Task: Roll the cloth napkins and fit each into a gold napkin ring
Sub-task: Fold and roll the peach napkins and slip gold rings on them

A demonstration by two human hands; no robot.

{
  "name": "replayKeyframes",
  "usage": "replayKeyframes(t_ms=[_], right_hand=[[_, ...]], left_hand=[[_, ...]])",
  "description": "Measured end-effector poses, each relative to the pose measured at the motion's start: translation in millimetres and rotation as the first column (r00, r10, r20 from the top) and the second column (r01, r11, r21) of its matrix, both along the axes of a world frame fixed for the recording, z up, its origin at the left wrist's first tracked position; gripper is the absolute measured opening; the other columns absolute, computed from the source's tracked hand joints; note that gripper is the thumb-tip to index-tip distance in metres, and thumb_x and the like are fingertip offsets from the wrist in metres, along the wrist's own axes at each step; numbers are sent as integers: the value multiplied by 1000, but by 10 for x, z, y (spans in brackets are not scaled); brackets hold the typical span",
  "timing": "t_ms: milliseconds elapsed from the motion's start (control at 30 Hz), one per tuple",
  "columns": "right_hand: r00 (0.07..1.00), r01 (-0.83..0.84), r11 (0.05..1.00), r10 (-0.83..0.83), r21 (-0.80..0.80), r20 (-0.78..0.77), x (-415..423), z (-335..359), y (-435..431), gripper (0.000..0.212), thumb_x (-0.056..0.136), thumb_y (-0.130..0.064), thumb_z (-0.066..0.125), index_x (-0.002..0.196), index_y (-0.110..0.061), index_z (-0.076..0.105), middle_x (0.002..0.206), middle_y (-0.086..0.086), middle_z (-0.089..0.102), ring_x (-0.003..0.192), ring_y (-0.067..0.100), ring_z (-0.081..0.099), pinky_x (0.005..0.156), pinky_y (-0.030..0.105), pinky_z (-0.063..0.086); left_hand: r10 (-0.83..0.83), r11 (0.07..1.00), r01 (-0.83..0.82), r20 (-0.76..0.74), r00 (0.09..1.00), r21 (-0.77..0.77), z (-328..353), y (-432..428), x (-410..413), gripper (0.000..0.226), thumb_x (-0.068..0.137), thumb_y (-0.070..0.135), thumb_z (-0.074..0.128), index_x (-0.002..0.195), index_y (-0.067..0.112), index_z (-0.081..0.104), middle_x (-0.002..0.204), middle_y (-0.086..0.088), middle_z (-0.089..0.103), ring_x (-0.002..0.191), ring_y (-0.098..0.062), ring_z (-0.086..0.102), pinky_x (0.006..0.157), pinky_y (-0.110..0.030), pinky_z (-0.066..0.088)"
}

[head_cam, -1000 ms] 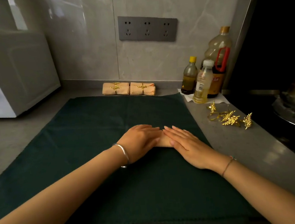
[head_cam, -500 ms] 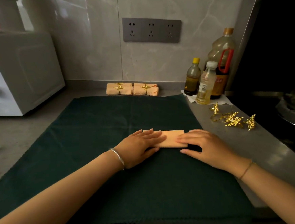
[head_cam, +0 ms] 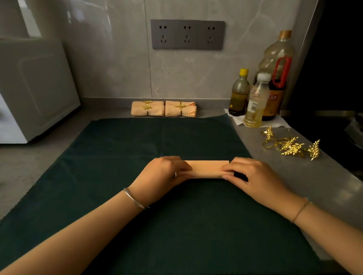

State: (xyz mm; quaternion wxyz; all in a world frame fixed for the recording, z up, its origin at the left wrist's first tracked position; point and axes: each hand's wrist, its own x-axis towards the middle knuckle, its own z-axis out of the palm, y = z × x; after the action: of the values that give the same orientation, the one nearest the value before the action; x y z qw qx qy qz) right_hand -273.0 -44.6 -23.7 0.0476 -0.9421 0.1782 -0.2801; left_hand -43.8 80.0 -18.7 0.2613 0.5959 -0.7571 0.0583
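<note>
I note: napkin (head_cam: 207,168) lies left-right, left hand (head_cam: 164,175) and right hand (head_cam: 252,175) gripping its ends; rings (head_cam: 291,146) right of napkin, nearer right hand.

Peach napkin (head_cam: 207,168): folded strip on mat (head_cam: 155,143); 2 ringed rolls (head_cam: 152,111) by wall (head_cam: 193,77); gold rings (head_cam: 290,148) on counter (head_cam: 310,181).

Mat (head_cam: 134,162) mid-worktop (head_cam: 310,181). Napkin (head_cam: 207,168) on mat, right of centre; left hand (head_cam: 159,176) and right hand (head_cam: 251,175) at its ends. Ringed napkins (head_cam: 148,110) behind mat's far edge. Bottles (head_cam: 258,101) far right; rings (head_cam: 290,146) before them. Appliance (head_cam: 27,88) far left.
</note>
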Motion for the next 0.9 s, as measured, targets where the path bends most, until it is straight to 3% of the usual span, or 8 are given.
replayKeyframes(t_ms=[133,233,400,533,633,700,800,900], right_hand=[[997,40,953,-56,301,45,48,33,-96,17,85,-25,65,101,-26,70,95,-16,65,93,0,59,85,15,44],[996,20,855,-62,519,62,91,65,-176,15,85,-21,65,92,-34,68,95,-20,66,94,-4,60,87,14,46],[994,3,761,-74,649,82,202,141,-260,19,85,-13,66,86,-32,66,94,-13,66,90,2,62,79,12,49],[992,39,709,-111,704,56,236,152,-294,13,83,-15,67,86,-28,66,95,-10,65,91,7,61,75,15,51],[993,88,677,-118,730,-11,268,212,-325,11,84,-14,67,89,-23,67,93,-8,65,87,6,60,65,12,49],[994,105,672,-87,733,-63,290,272,-345,9,84,-12,67,89,-19,68,91,-5,66,83,6,61,60,11,49],[995,97,648,-66,756,-71,302,315,-351,7,83,-12,69,89,-16,69,90,0,68,80,8,63,62,13,52],[995,89,645,-93,759,-38,301,270,-344,7,82,-14,70,86,-19,69,88,-3,69,82,8,63,62,13,51]], left_hand=[[100,987,-60,-269,958,150,69,-64,61,23,86,29,63,108,24,66,102,14,63,91,0,60,83,-11,48],[166,954,-36,-422,891,298,102,-146,117,16,85,28,63,101,30,65,99,16,63,89,0,60,80,-13,51],[203,930,3,-521,829,367,122,-247,164,13,86,26,62,96,35,63,104,15,62,98,-4,58,76,-15,48],[138,933,32,-439,888,358,150,-243,134,20,90,24,57,104,38,59,108,18,55,97,-2,55,79,-16,49],[134,949,-98,-101,986,299,203,-277,61,29,93,25,52,119,36,57,122,12,51,111,-7,46,95,-25,44],[97,979,-112,95,991,167,237,-309,-78,32,92,34,50,123,33,57,127,10,52,114,-9,46,95,-27,44],[101,979,-109,51,994,173,244,-399,-359,63,77,70,39,119,29,62,116,8,62,101,-7,57,83,-24,51],[146,975,-146,15,989,164,184,-471,-432,60,76,69,48,114,27,67,101,8,67,85,-6,60,66,-13,45]])
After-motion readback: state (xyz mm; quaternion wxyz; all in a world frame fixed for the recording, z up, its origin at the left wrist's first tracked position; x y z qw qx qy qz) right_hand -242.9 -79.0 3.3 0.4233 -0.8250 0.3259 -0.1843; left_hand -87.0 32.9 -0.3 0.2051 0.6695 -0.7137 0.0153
